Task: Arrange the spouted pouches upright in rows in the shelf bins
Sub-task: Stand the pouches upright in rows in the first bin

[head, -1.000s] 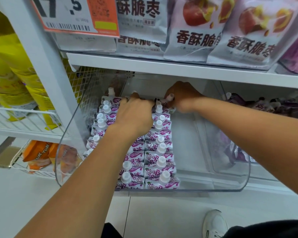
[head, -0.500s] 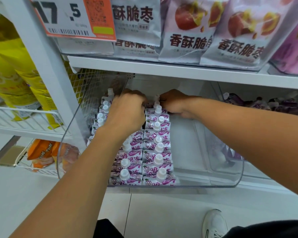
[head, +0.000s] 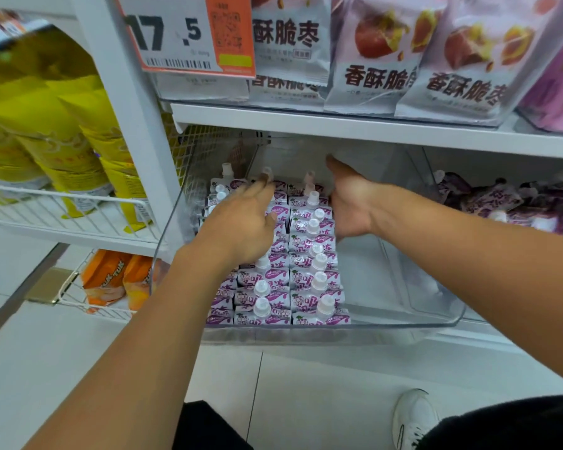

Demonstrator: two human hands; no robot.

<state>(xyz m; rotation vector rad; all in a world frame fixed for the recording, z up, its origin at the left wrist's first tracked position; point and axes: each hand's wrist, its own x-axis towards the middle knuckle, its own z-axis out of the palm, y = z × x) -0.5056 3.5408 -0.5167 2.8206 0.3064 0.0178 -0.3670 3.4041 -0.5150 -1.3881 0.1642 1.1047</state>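
- Left hand (head: 241, 222), fingers straight, lies flat over upright purple-and-white spouted pouches (head: 312, 280) in the clear plastic bin (head: 403, 323).
- Right hand (head: 348, 203), open-palmed, presses the rows' right side.

White shelving (head: 306, 125) over a pale tiled floor (head: 306, 384), wire racks (head: 62, 222) at left

left hand (head: 241, 222) blurred, covering middle pouches (head: 275, 280)

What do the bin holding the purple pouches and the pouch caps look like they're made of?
The bin looks like clear, glossy hard plastic: shelf and pouches show through its walls. The pouch caps look like matte white moulded plastic, though they're small, so that's a guess.
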